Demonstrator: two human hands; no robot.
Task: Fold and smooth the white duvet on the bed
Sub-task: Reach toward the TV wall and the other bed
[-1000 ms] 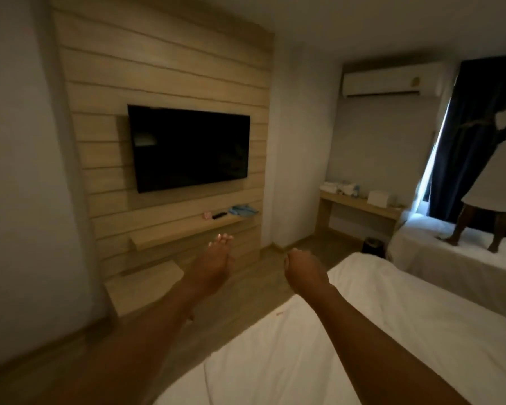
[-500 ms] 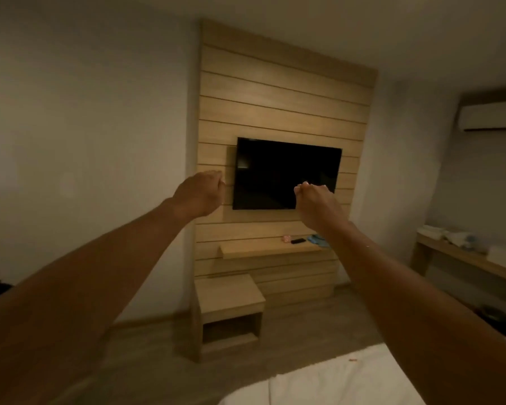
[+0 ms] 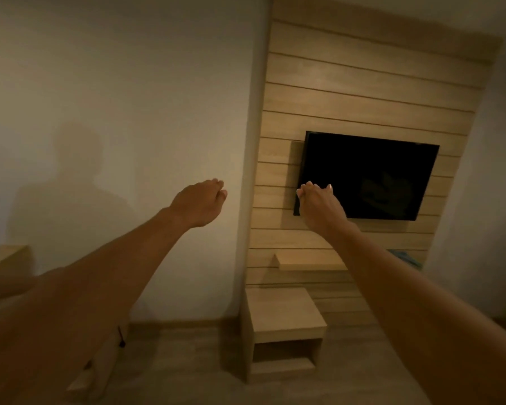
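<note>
duvet out of frame; hands raised, fingers curled

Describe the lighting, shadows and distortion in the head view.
Head view: dim, warm light; a soft person-shaped shadow falls on the plain cream wall; wide-angle bending tilts the slatted wooden wall panel; the black wall-mounted television shows no glare; edges look slightly soft.

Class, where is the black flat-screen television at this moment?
In the head view, the black flat-screen television hangs right of centre on the slatted wooden wall panel, above the small floating wooden shelf.
</note>
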